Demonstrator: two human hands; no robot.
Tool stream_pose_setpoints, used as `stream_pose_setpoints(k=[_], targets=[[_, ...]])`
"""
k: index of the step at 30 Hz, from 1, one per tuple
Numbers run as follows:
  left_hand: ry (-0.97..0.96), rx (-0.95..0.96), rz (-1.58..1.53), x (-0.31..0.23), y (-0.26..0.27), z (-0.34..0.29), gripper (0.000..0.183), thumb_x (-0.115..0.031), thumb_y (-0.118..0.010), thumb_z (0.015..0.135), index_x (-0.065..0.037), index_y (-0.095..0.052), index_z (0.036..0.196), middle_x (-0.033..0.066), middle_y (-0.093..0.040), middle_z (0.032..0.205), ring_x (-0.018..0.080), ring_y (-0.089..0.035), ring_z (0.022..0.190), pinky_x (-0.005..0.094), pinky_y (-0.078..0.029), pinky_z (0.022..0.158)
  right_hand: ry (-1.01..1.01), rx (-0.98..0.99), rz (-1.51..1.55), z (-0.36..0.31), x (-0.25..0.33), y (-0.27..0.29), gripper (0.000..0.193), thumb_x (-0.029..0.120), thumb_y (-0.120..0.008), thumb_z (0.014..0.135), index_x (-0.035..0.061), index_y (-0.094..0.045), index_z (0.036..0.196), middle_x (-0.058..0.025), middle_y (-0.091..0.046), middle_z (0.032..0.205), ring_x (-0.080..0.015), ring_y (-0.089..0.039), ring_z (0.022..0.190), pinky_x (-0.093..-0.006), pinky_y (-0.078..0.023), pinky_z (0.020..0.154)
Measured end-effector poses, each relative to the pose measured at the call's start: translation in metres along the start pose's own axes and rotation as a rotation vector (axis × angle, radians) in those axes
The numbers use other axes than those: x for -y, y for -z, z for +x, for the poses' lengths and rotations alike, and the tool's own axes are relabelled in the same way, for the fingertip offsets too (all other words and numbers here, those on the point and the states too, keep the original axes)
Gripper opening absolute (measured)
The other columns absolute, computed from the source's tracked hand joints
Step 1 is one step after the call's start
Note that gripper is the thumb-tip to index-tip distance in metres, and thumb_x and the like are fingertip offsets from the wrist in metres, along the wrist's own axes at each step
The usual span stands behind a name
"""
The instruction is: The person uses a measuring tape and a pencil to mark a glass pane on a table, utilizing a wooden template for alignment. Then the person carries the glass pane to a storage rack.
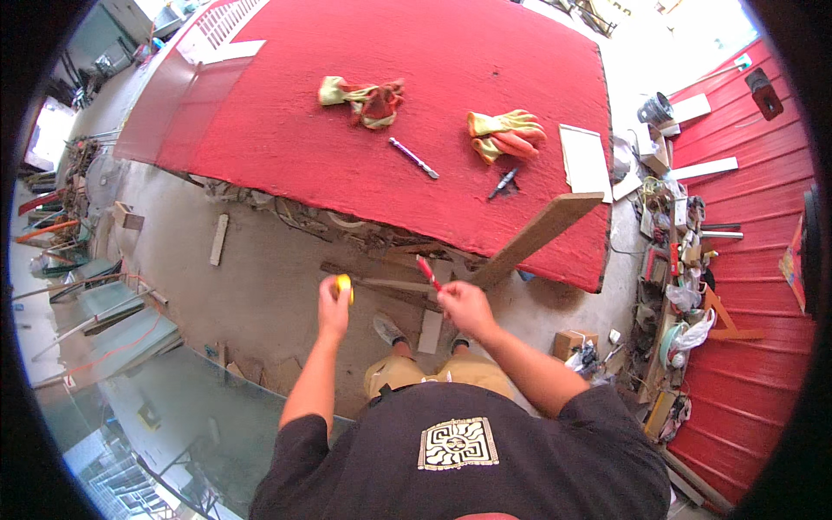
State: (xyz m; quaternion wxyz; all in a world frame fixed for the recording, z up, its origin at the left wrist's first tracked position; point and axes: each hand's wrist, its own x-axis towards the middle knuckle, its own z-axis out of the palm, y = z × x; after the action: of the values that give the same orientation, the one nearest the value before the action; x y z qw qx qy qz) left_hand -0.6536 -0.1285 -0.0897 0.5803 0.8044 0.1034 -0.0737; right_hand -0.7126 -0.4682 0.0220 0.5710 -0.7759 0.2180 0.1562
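Note:
My left hand (334,309) is closed around a small rounded yellow tape measure (344,287), partly hidden by the fingers. In my right hand (465,308) is a slim red marker (426,269), its tip pointing up and left. Both hands are apart, in front of my body and short of the table's near edge. On the red cloth-covered table (303,147) lie two pairs of yellow and red work gloves (374,101) (504,136). A slim purple-and-white pen-like stick (413,158) and a black pen-like tool (502,183) lie nearer me.
A wooden board (542,236) leans at the table's near right edge. White panels (586,162) lie at its right corner. Clutter lines the red wall (737,165) at right. Glass sheets (130,334) stand at left. Wood pieces (219,239) lie on the floor.

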Motion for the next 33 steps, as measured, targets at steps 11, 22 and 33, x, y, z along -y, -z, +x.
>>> stream_pose_setpoints(k=[11, 22, 33], targets=[[1.061, -0.033, 0.087, 0.235, 0.217, -0.345, 0.057, -0.05, -0.07, 0.093, -0.001, -0.064, 0.122, 0.0169, -0.071, 0.109, 0.0315, -0.07, 0.102, 0.0467, -0.059, 0.078, 0.169, -0.255, -0.58, 0.261, 0.152, -0.034, 0.035, 0.034, -0.068, 0.09, 0.0125, -0.081, 0.114, -0.0199, -0.078, 0.112, -0.0362, -0.075, 0.108, -0.0488, -0.058, 0.097], [0.788, -0.061, -0.119, 0.179, 0.248, -0.346, 0.038, -0.043, -0.061, 0.103, -0.006, -0.064, 0.115, 0.0091, -0.064, 0.102, 0.0244, -0.065, 0.086, 0.0437, -0.057, 0.073, 0.092, -0.582, -0.901, 0.263, 0.133, -0.063, 0.042, 0.021, -0.059, 0.099, 0.0165, -0.064, 0.14, -0.0144, -0.064, 0.137, -0.038, -0.059, 0.13, -0.0507, -0.053, 0.107], [0.531, 0.319, 0.255, 0.177, 0.332, -0.255, 0.035, -0.041, -0.062, 0.103, -0.006, -0.067, 0.102, 0.0025, -0.062, 0.083, 0.016, -0.059, 0.071, 0.0352, -0.048, 0.064, -0.081, -0.766, -0.792, 0.26, 0.123, -0.069, 0.028, 0.039, -0.073, 0.097, 0.018, -0.073, 0.116, -0.0144, -0.071, 0.118, -0.0366, -0.069, 0.115, -0.0501, -0.057, 0.096]])
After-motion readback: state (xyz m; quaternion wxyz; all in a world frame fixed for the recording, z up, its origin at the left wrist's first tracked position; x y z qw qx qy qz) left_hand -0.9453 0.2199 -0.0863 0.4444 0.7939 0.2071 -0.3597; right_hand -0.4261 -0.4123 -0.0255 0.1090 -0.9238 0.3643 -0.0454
